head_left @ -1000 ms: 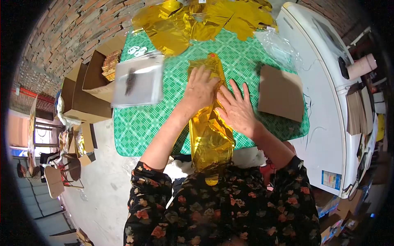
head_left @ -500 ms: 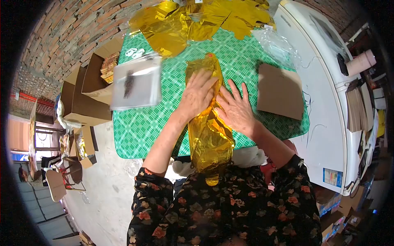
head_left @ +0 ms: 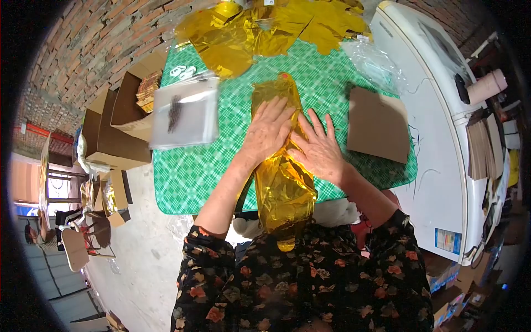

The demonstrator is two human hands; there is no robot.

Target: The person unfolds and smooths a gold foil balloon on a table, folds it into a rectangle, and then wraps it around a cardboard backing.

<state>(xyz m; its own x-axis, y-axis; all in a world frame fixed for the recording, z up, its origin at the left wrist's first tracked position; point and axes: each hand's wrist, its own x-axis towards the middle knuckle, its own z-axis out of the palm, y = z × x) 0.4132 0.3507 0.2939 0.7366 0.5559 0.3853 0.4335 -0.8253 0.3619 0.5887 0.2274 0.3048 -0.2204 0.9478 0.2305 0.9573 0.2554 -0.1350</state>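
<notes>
A long folded strip of gold foil [head_left: 285, 193] lies over the near edge of the green checked table, its near end hanging toward my body. My left hand [head_left: 268, 130] presses flat on the foil's middle, fingers pointing away from me. Beside it on the right, my right hand [head_left: 318, 149] rests with spread fingers, its thumb side on the foil and the rest over the tablecloth [head_left: 227, 160]. The fingertips of the two hands are close together. Neither hand grips the foil.
More gold foil sheets [head_left: 221, 39] cover the table's far side. Clear plastic bags [head_left: 193, 122] lie at left, a cardboard piece [head_left: 378, 124] at right, and a crumpled clear bag [head_left: 376, 63] behind it. Cardboard boxes [head_left: 119, 141] stand left; a white fridge [head_left: 431, 149] stands right.
My left hand has shifted very slightly on the foil, and its fingers lie a little flatter. My right hand has barely moved.
</notes>
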